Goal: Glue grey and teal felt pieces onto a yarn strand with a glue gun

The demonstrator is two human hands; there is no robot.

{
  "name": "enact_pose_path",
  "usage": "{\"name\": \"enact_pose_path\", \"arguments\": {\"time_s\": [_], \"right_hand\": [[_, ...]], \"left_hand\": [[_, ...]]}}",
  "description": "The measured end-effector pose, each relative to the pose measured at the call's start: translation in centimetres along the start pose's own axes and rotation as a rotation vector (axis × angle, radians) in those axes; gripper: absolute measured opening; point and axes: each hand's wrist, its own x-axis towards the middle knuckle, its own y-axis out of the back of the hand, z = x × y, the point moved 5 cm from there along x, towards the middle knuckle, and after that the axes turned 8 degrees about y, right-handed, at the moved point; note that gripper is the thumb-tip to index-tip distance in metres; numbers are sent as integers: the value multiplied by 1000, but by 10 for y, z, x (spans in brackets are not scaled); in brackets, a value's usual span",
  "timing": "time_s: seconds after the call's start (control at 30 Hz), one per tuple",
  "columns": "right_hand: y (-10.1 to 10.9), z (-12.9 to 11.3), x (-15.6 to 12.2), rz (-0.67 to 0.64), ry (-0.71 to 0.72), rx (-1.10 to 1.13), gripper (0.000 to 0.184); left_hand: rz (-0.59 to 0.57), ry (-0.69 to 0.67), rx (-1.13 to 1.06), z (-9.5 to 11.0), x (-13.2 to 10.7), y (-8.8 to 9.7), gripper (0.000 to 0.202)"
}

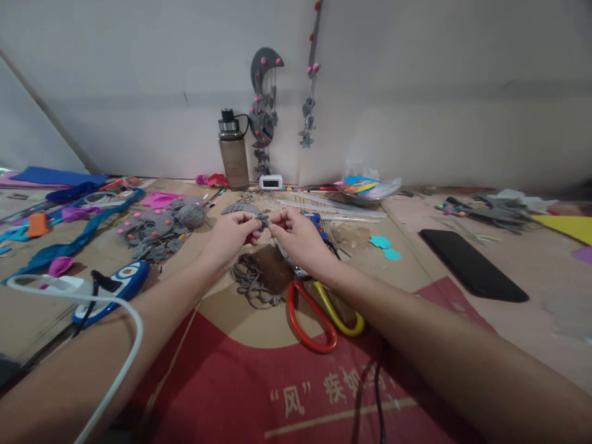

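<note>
Between my two hands is a small grey felt piece, mostly covered by fingertips. My left hand is closed, pinching it from the left. My right hand pinches at its right side, fingers pressed together. Below my hands lies a loose tangle of grey cord. Scissors with one red and one yellow handle rest under my right wrist, their blades partly hidden. Behind my right hand shows part of a blue tool, possibly a glue gun. A grey felt shape lies just behind my left hand.
Grey felt pieces with pink dots and a yarn ball lie left. A bottle and small clock stand by the wall. A black phone and teal cutouts are right. A white cable crosses my left forearm.
</note>
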Motion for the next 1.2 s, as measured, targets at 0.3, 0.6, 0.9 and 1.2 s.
{"name": "enact_pose_path", "arguments": {"time_s": [0.3, 0.6, 0.9, 1.2], "right_hand": [[3, -7, -3, 74, 9, 13, 8], [5, -9, -4, 92, -25, -18, 16], [8, -9, -3, 113, -45, -22, 19], [7, -1, -3, 140, -82, 35, 14]], "left_hand": [[45, -36, -43, -1, -2, -3, 13], [66, -84, -4, 6, -9, -7, 14], [46, -127, -28, 4, -11, -8, 13], [17, -144, -18, 3, -12, -11, 11]]}}
